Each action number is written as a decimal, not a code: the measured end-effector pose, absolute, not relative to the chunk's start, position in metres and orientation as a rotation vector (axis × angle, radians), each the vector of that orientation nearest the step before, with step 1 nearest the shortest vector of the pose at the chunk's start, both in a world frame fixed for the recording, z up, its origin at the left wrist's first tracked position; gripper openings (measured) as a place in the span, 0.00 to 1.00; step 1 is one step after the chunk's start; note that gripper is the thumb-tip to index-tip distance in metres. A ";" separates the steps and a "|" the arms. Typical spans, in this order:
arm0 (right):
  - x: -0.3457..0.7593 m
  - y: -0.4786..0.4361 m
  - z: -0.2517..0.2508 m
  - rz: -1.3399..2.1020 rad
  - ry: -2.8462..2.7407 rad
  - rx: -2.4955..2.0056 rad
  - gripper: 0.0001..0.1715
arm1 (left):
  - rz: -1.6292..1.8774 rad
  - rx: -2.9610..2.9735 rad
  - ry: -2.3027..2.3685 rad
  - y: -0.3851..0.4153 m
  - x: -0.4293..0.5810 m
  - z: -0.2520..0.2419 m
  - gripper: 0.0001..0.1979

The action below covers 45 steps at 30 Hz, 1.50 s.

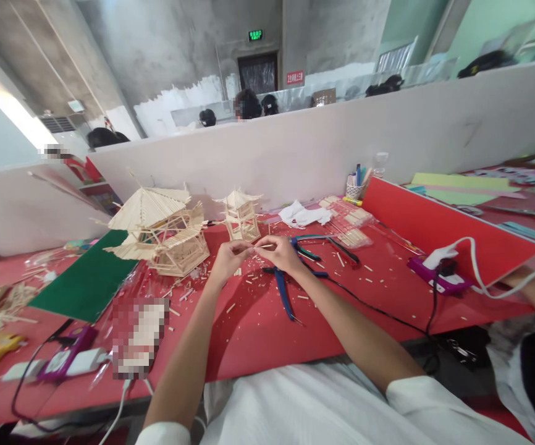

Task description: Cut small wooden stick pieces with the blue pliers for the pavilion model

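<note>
My left hand [229,258] and my right hand [280,252] meet above the middle of the red table, fingertips pinched close together. A short, pale wooden stick [264,246] lies between them, gripped by both. Just behind my hands stands a small pavilion model made of sticks [241,216]. To the left is a larger stick pavilion [179,252] with a sloping roof. Beneath and beside my right hand lie a blue-handled tool [284,295] and a red-and-black handled cutter [345,252]; my wrist partly hides the tools.
Stick offcuts litter the red table [249,346]. Left are a green board [84,278], a phone-like slab [142,337] and a purple power strip [70,352]. Right are bundled sticks [354,238], a red divider board [448,228] and another purple power strip [437,276] with cables. Behind runs a white partition [286,148].
</note>
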State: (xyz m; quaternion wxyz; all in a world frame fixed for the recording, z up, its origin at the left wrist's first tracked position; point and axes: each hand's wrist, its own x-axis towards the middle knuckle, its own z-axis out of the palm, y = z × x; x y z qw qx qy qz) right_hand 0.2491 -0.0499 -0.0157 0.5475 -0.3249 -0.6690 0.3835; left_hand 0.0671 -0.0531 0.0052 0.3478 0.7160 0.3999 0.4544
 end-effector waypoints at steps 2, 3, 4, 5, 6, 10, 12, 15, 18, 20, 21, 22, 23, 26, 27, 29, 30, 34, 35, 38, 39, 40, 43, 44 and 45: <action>0.248 -0.048 -0.019 0.901 -1.585 -0.757 0.11 | 1.180 1.874 1.044 -0.052 0.067 0.004 0.12; 0.248 -0.047 -0.020 0.896 -1.585 -0.756 0.11 | 1.185 1.881 1.045 -0.052 0.068 0.003 0.12; 0.248 -0.046 -0.020 0.890 -1.585 -0.760 0.11 | 1.190 1.886 1.048 -0.052 0.068 0.002 0.12; 0.248 -0.046 -0.021 0.886 -1.584 -0.768 0.11 | 1.194 1.890 1.052 -0.052 0.069 0.002 0.12; 0.248 -0.045 -0.021 0.884 -1.579 -0.776 0.11 | 1.200 1.894 1.055 -0.052 0.070 0.001 0.13; 0.247 -0.043 -0.023 0.907 -1.553 -0.773 0.12 | 1.246 1.907 1.078 -0.051 0.071 -0.002 0.12; 0.247 -0.042 -0.024 0.925 -1.545 -0.771 0.12 | 1.251 1.902 1.087 -0.050 0.070 -0.003 0.12; 0.247 -0.041 -0.026 0.940 -1.552 -0.777 0.12 | 1.228 1.895 1.100 -0.048 0.068 -0.004 0.12; 0.247 -0.041 -0.027 0.961 -1.565 -0.775 0.13 | 1.199 1.892 1.127 -0.048 0.067 -0.003 0.13; 0.246 -0.041 -0.027 0.981 -1.558 -0.775 0.14 | 1.193 1.878 1.130 -0.048 0.067 -0.003 0.13; 0.245 -0.040 -0.028 0.995 -1.549 -0.774 0.15 | 1.193 1.871 1.124 -0.048 0.067 -0.002 0.13; 0.245 -0.040 -0.028 1.008 -1.538 -0.776 0.15 | 1.192 1.867 1.117 -0.048 0.066 -0.002 0.13; 0.244 -0.040 -0.028 1.020 -1.527 -0.777 0.16 | 1.186 1.866 1.111 -0.048 0.066 -0.002 0.13; 0.244 -0.039 -0.025 1.054 -1.536 -0.784 0.15 | 1.189 1.857 1.118 -0.046 0.064 -0.003 0.13; 0.245 -0.039 -0.023 1.052 -1.556 -0.797 0.15 | 1.199 1.848 1.128 -0.044 0.062 -0.004 0.13; 0.249 -0.041 -0.018 0.998 -1.629 -0.868 0.13 | 1.220 1.823 1.147 -0.040 0.059 -0.007 0.14; 0.251 -0.043 -0.016 0.933 -1.685 -0.934 0.13 | 1.226 1.813 1.157 -0.038 0.056 -0.009 0.14; 0.260 -0.062 -0.006 0.394 -2.067 -1.362 0.20 | 1.262 1.786 1.216 -0.032 0.046 -0.015 0.13; 0.261 -0.069 -0.003 0.262 -2.141 -1.485 0.26 | 1.274 1.781 1.234 -0.031 0.043 -0.016 0.13; 0.263 -0.087 0.003 0.157 -2.296 -1.790 0.43 | 1.293 1.778 1.268 -0.027 0.037 -0.020 0.13; 0.263 -0.092 0.006 0.193 -2.346 -1.866 0.48 | 1.294 1.777 1.275 -0.026 0.035 -0.021 0.13; 0.262 -0.095 0.008 0.248 -2.398 -1.931 0.51 | 1.296 1.774 1.284 -0.025 0.034 -0.022 0.13; 0.260 -0.100 0.015 0.345 -2.504 -2.049 0.55 | 1.305 1.764 1.309 -0.024 0.031 -0.023 0.13; 0.259 -0.101 0.017 0.347 -2.522 -2.067 0.54 | 1.311 1.758 1.316 -0.024 0.031 -0.022 0.13; 0.259 -0.101 0.018 0.347 -2.530 -2.076 0.52 | 1.316 1.750 1.322 -0.024 0.031 -0.022 0.13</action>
